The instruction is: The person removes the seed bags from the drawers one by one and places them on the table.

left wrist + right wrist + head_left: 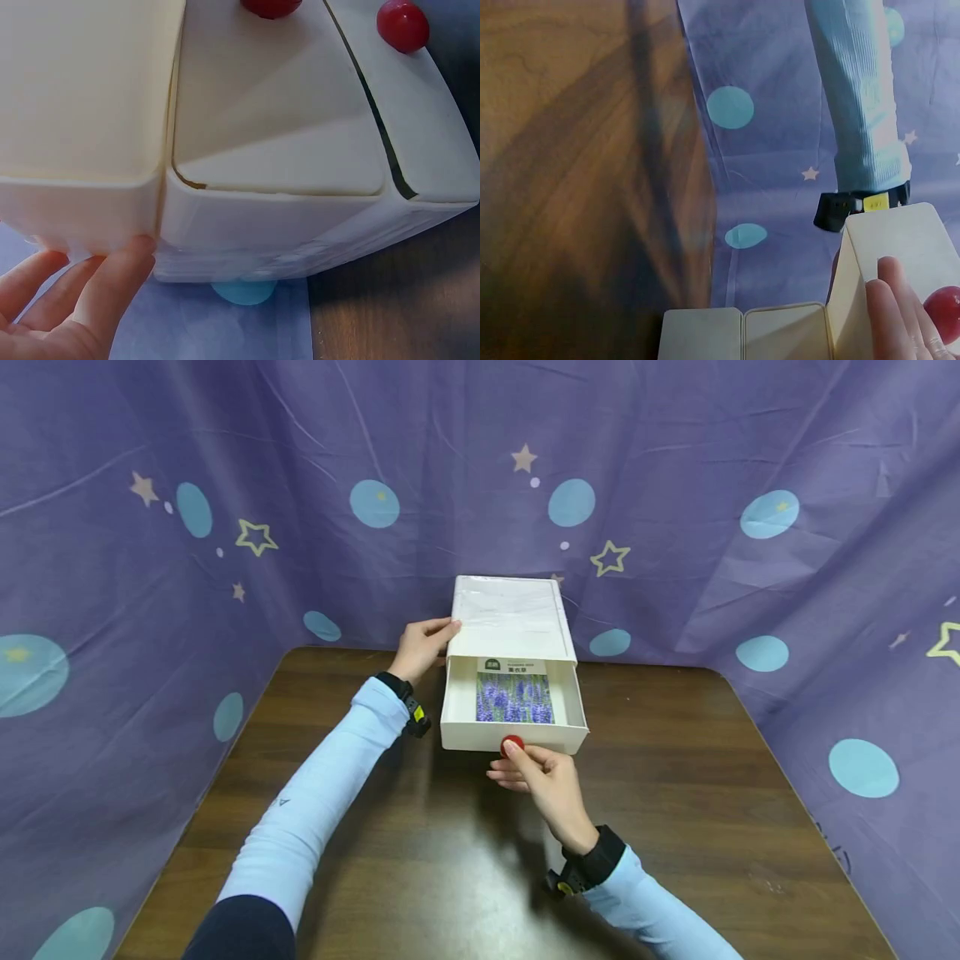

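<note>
A white drawer cabinet (510, 614) stands on the table with its top drawer (465, 737) pulled out toward me. Inside that drawer lies a packet with purple lavender flowers (513, 697), perhaps flower seeds. My right hand (551, 785) pinches the drawer's round red knob (512, 744) between thumb and fingers. Against the cabinet's left side, near its top edge, my left hand (422, 647) rests with fingers extended. In the left wrist view, fingertips (139, 251) touch the white side wall. Two lower drawers (277, 112) are closed, each with a red knob (403, 26).
The brown wooden table (660, 827) spreads to both sides and in front of the cabinet. A purple curtain (480, 468) with stars and blue dots hangs close behind. Black straps with devices (592, 860) circle both wrists over light blue sleeves (322, 818).
</note>
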The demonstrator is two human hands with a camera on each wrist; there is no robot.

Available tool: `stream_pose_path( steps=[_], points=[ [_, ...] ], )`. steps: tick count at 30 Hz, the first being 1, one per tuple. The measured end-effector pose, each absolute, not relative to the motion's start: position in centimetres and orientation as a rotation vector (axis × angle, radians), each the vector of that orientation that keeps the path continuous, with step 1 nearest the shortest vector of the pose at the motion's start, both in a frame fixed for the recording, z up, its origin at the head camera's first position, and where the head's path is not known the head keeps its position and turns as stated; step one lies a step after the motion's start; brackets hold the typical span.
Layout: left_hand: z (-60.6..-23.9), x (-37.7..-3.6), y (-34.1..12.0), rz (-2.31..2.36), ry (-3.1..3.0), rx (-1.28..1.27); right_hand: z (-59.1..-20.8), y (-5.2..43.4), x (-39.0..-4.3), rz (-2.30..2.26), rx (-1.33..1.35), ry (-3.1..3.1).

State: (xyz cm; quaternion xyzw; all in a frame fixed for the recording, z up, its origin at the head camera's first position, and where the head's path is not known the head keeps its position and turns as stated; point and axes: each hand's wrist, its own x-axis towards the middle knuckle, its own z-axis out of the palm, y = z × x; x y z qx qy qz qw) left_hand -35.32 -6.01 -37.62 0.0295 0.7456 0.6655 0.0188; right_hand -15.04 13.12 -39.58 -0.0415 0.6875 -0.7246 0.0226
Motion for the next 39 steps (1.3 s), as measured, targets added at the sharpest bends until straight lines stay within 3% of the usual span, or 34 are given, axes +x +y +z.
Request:
stream_pose_path(
  steps=[12,27,33,39],
  points=[
    [-37.3,-35.4,-6.4,2.062,2.345,0.109,-40.0,12.9,-12.7,-2.251,-0.144,2.145],
    [-37.2,-35.6,-6.0,2.099,2.317,0.124,-42.8,13.5,-13.5,-2.226,-0.091,2.127],
    [-37.5,-35.4,-5.9,2.106,2.302,0.128,-41.3,15.3,-13.1,-1.786,-0.141,2.334],
    [-37.9,-35.3,-6.2,2.083,2.313,0.125,-36.0,17.8,-12.9,-1.389,-0.513,2.742]
  ],
)
